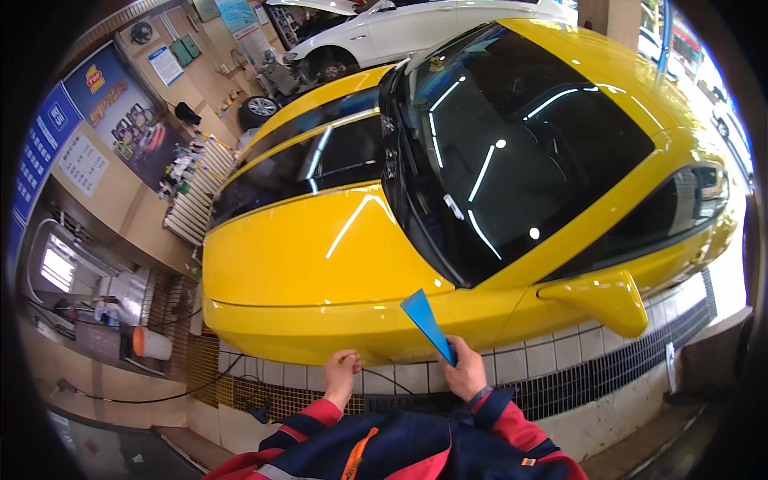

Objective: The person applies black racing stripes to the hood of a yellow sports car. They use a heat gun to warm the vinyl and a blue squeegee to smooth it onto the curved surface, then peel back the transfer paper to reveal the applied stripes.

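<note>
My right hand point(466, 370) is closed round the narrow end of a blue wedge-shaped scraper point(427, 320), its broad flat end pointing up and to the left. Behind the scraper is the side of a yellow car point(288, 248), close to the base of its dark windscreen point(512, 136). To the left, my left hand point(342, 373) is held in front of the car's lower flank with its fingers curled together. Whatever those fingers may hold is too small or hidden to make out.
A black hose point(160, 398) runs over the floor grating point(572, 386) below the car. A white bucket point(152, 344) stands at left near a sink area. The yellow door mirror point(604, 300) juts out at right. Farther back is a white car point(416, 32) with its bonnet up.
</note>
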`<move>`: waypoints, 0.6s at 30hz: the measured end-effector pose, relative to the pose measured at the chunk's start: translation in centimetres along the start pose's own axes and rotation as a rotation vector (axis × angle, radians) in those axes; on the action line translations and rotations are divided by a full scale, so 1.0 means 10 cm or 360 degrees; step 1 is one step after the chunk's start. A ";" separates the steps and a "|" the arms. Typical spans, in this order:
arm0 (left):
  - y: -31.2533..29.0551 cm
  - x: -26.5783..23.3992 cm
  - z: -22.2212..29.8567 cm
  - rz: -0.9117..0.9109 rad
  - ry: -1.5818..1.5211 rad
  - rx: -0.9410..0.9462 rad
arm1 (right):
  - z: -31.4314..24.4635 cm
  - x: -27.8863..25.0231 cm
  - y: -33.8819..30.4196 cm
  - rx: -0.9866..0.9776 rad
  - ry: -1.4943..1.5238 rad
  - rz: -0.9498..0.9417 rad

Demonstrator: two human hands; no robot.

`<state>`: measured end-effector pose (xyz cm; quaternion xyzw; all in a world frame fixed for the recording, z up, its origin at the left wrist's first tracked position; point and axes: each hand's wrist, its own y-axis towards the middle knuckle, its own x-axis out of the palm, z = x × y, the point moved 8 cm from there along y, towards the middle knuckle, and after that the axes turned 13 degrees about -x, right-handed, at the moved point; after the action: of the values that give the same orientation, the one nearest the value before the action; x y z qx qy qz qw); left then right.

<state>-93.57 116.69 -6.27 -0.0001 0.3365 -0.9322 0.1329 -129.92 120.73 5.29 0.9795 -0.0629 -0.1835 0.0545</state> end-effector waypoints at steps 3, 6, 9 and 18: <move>0.13 0.59 0.71 0.0027 0.0034 0.0268 | 0.11 -0.61 0.58 -0.0081 -0.0067 0.0002; 0.18 0.86 1.09 0.0149 0.0023 0.0396 | 0.27 -0.99 1.04 -0.0037 -0.0160 0.0003; 0.25 1.04 1.38 0.0359 0.0382 0.0552 | 0.39 -1.21 1.41 -0.0038 -0.0270 -0.0060; 1.03 1.62 2.49 0.0600 0.1204 0.0825 | 0.73 -1.31 1.73 -0.0122 -0.0429 -0.0256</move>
<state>-104.37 89.45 5.13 0.4321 0.1125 -0.8797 0.1635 -146.48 104.92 5.34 0.9451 0.0159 -0.3192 0.0680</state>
